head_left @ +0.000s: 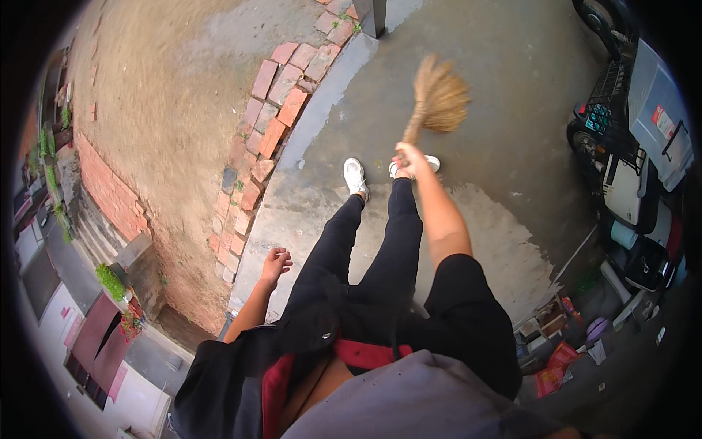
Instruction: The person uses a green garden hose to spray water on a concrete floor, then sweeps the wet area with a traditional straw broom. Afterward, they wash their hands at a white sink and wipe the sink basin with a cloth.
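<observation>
My right hand [410, 156] grips the short handle of a straw hand broom [439, 96]. The broom's bristles fan out ahead of my feet, over the wet concrete floor [510, 131]; whether they touch it I cannot tell. My left hand [276, 265] hangs at my side over the concrete, fingers loosely curled and holding nothing. Both white shoes [355, 174] stand near the line where dark wet concrete meets the paler, drier patch [482, 230]. My right forearm and hand partly hide the right shoe.
Uneven loose bricks [271, 134] edge the concrete on the left, with bare dirt [181, 110] beyond. A dark post [371, 19] rises ahead. Parked along the right is a scooter [625, 186]. Red bags [556, 367] and other clutter lie at the lower right.
</observation>
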The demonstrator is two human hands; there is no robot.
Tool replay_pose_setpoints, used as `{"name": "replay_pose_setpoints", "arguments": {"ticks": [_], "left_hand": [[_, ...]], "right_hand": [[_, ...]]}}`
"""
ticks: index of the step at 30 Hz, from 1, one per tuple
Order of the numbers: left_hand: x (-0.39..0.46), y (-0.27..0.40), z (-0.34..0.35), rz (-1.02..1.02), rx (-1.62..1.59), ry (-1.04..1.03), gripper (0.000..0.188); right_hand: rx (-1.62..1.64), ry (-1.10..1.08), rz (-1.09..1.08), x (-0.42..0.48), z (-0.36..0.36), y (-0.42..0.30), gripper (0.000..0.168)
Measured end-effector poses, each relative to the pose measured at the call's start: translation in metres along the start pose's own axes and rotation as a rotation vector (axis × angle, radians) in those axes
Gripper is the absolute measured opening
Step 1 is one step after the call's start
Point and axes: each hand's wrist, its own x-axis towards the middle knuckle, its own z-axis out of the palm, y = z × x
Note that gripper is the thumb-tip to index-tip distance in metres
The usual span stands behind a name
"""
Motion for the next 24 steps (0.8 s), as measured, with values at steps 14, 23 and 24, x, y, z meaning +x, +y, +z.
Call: {"name": "replay_pose_setpoints", "arguments": {"ticks": [14,23,24], "left_hand": [[0.015,0.017,-0.021,0.077,0.034,-0.026,0.021],[0.028,0.085,0.044,0.077,0.163,-0.102,0.019],[0.031,0.098,0.055,0.08,0.177,-0.098,0.017]], "right_hand": [[-0.16,-0.486,-0.236,-0.141,0.13,0.052,0.023],[-0.17,0.407,-0.276,-0.254,-0.198,0.059,0.036],[-0.018,0.376,-0.197,-0.257,-0.226,0.051,0.028]]}}
